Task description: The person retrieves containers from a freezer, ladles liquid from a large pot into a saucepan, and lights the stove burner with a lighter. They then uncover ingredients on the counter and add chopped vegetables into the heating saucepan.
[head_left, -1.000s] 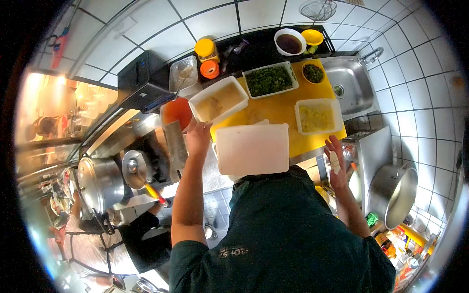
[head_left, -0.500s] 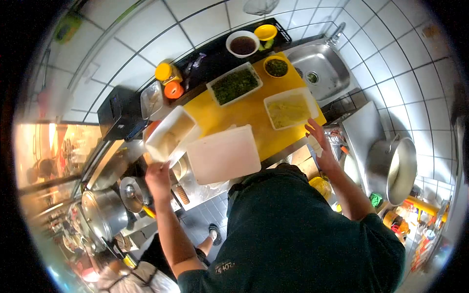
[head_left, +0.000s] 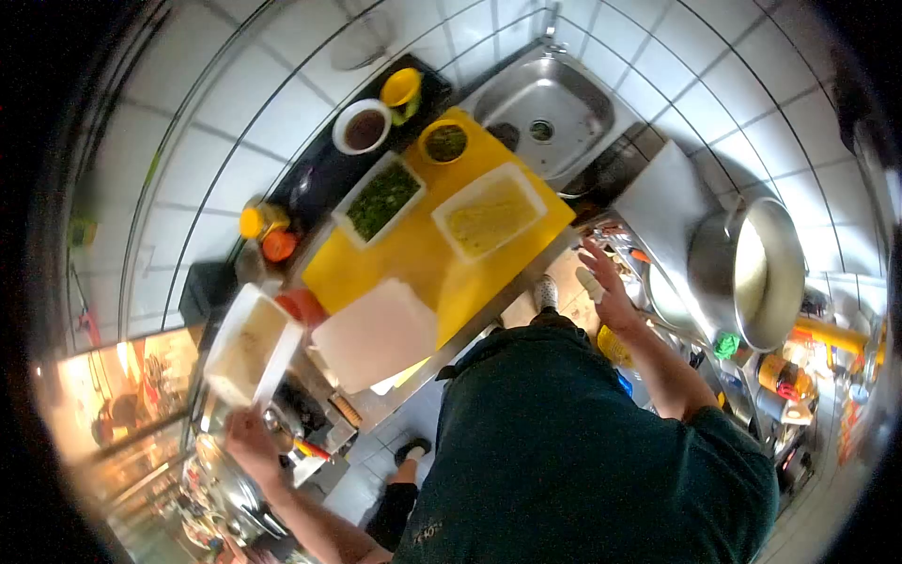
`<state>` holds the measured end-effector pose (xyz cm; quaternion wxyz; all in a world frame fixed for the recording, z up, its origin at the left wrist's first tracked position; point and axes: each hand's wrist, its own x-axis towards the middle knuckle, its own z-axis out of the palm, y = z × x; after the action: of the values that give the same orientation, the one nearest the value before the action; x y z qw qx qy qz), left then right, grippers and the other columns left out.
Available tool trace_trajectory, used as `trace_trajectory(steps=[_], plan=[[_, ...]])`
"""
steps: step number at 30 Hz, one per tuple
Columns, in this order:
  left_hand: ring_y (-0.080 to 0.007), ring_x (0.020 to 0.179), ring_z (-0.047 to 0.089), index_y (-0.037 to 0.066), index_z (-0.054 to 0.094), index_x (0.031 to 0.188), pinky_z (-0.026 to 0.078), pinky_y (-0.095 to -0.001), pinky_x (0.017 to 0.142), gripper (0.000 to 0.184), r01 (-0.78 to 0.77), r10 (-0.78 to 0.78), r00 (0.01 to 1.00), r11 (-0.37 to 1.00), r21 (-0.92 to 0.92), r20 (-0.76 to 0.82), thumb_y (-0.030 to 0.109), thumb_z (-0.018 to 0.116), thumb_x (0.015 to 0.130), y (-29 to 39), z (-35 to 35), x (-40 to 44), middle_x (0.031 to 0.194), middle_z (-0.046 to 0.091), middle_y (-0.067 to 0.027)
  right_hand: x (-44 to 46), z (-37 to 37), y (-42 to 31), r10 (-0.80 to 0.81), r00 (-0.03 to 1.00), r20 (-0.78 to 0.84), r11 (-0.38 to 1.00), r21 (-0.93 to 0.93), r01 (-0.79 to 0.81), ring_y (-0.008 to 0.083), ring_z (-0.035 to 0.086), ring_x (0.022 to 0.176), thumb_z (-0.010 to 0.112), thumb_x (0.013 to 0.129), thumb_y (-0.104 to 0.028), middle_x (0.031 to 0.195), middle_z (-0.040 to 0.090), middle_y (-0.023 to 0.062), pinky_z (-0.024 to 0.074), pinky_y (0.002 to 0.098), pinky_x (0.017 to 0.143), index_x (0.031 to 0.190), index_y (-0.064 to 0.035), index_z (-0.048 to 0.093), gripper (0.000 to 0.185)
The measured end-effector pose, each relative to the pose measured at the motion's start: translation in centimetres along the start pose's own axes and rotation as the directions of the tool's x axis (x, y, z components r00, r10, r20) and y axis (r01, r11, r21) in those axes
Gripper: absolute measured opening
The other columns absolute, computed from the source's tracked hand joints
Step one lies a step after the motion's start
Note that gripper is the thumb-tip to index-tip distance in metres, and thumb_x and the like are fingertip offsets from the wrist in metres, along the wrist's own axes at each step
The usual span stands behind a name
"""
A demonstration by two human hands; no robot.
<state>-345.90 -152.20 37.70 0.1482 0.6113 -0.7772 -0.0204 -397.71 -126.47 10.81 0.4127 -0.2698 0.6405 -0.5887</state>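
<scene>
My left hand (head_left: 256, 442) pinches the near corner of a white rectangular plastic container (head_left: 276, 368), held tilted to the left of the yellow cutting board (head_left: 451, 305). Inside it is a brownish residue, too blurred to name. A flat whitish rectangular slab (head_left: 376, 334), a lid or a small board, lies over the yellow board's near left corner. My right hand (head_left: 609, 289) hangs off the board's right side, fingers spread and holding nothing. Something pale wraps one of its fingers. Closest to it on the board is a white container of pale yellow-green pieces (head_left: 449, 242).
A white container of chopped greens (head_left: 346, 224) and a yellow bowl of greens (head_left: 426, 141) stand on the board. Behind are a bowl of dark liquid (head_left: 362, 128) and a sink (head_left: 601, 103). A large pot (head_left: 719, 258) stands right. Another person's leg (head_left: 406, 470) shows below.
My left hand has carried the white container left, away from the yellow board. My view has turned, so the board sits more slanted. My right hand stays open.
</scene>
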Motion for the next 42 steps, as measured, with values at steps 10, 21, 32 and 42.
trace_trajectory(steps=[10,21,32,42], plan=[[-0.0349,0.08,0.061,-0.003,0.066,0.093,0.049,-0.0447,0.072,0.009,-0.469,0.454,0.88,0.878,-0.099,-0.139,0.0,0.07,0.085,18.7,4.0,5.2,0.087,0.062,-0.0166,-3.4,-6.7,3.0,0.057,0.981,-0.188,0.998,0.035,-0.051,0.0317,0.042,0.14,0.066,0.099,-0.027,0.157,0.035,0.0138,0.0377,0.0434,0.113,0.156,-0.0068,0.028,0.071],[-0.0362,0.088,0.064,0.003,0.071,0.09,0.053,-0.0436,0.075,0.014,-0.568,0.769,0.63,0.548,-0.614,0.103,0.013,0.076,0.081,48.2,27.8,3.2,0.091,0.064,-0.0151,-8.5,-14.0,4.4,0.285,0.863,-0.416,0.957,0.181,-0.228,0.0289,0.044,0.138,0.064,0.099,-0.021,0.151,0.041,0.0198,0.0389,0.0391,0.111,0.155,-0.0053,0.028,0.068],[-0.0351,0.102,0.062,0.0,0.068,0.103,0.05,-0.047,0.092,0.021,-0.447,0.88,0.43,0.403,-0.798,0.203,0.012,0.06,0.087,63.4,55.8,-4.6,0.109,0.064,-0.0198,-18.0,-14.6,3.0,0.494,0.732,-0.468,0.866,0.189,-0.463,0.0326,0.042,0.14,0.069,0.096,-0.017,0.155,0.038,0.0209,0.0397,0.0427,0.112,0.154,-0.0066,0.031,0.07],[-0.0485,0.136,0.04,0.002,0.026,0.153,0.035,-0.0508,0.115,0.08,-0.432,0.752,0.657,0.423,-0.796,0.043,0.029,0.069,0.091,56.1,40.1,-5.6,0.148,0.036,-0.033,-9.7,-15.1,1.6,0.455,0.888,-0.067,0.859,0.294,-0.418,0.0316,0.041,0.14,0.065,0.096,-0.017,0.156,0.037,0.0163,0.0362,0.0438,0.115,0.154,-0.0073,0.033,0.066]])
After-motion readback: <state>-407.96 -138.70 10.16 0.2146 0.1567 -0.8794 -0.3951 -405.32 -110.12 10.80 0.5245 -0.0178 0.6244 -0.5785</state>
